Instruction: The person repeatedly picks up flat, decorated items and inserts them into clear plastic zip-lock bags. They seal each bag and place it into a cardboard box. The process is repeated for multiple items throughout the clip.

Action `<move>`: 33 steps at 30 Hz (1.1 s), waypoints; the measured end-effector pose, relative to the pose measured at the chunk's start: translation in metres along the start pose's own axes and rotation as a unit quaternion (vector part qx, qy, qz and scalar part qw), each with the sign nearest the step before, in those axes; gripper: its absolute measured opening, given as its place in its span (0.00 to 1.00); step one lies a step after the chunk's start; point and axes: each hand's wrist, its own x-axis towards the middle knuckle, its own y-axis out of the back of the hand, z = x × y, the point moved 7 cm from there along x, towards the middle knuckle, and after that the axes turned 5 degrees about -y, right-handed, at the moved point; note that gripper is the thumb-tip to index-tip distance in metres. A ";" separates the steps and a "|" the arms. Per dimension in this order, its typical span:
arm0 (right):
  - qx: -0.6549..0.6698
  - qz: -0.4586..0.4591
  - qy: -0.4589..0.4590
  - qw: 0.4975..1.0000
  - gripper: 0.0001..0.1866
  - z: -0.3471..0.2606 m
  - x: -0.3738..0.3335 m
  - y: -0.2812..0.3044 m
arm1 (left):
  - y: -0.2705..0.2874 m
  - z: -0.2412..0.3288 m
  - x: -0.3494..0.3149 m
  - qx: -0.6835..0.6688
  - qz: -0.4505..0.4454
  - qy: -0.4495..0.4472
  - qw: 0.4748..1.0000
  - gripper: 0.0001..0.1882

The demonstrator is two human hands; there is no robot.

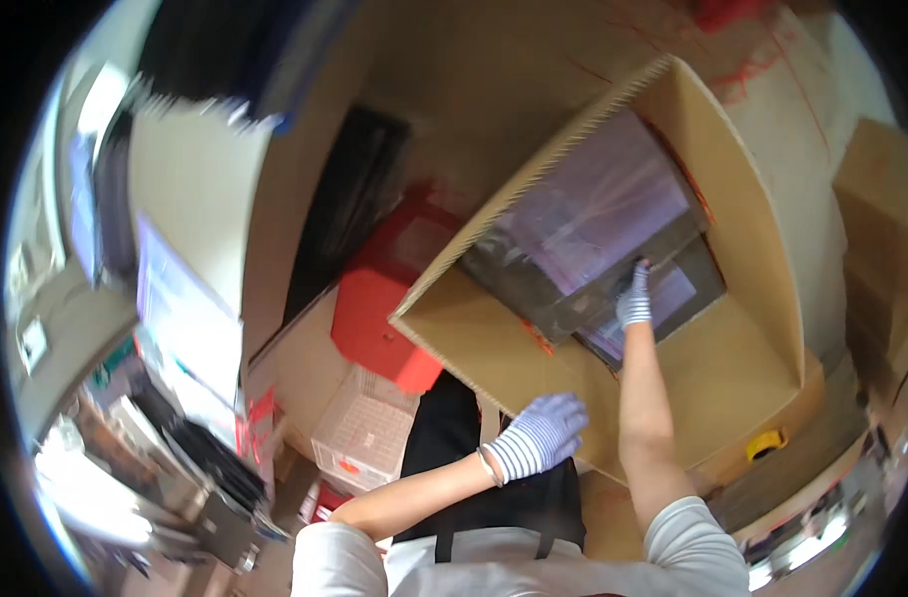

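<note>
A large open cardboard box (772,308) stands tilted in front of me. Inside it lie dark flat packages with shiny, clear plastic film; the upper one (603,214) shows a pale purple glare, and part of another (663,308) lies beside it. My right hand (634,297), in a striped purple-and-white glove, reaches into the box, its fingers bunched at the near edge of the upper package. Some of those fingers blend into the dark surface. My left hand (542,434), gloved alike, hovers by the box's near rim, fingers loosely curved and holding nothing visible.
Left of the box are a red plastic container (384,298) and a whitish plastic basket (364,423). A yellow tape roll (765,445) lies at the right. Another cardboard box (882,219) stands farther right. Cluttered shelving (190,438) fills the left side.
</note>
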 end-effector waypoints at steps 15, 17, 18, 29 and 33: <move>-0.529 -0.044 0.151 0.834 0.13 -0.116 -0.097 0.039 | 0.077 0.005 -0.355 -0.020 0.498 0.323 0.805 0.11; -0.561 -0.045 0.219 0.797 0.10 -0.137 -0.112 0.002 | 0.057 -0.017 -0.465 0.068 0.568 0.421 0.704 0.10; -0.533 -0.039 0.248 0.808 0.09 -0.150 -0.131 -0.022 | 0.059 -0.018 -0.522 0.087 0.591 0.474 0.647 0.08; -0.499 -0.227 0.364 0.753 0.12 0.034 -0.400 -0.317 | 0.059 -0.093 -0.936 0.330 0.449 0.741 0.374 0.19; -0.512 -0.306 0.168 0.785 0.18 0.221 -0.505 -0.377 | 0.069 -0.050 -0.943 0.494 0.521 0.569 0.400 0.09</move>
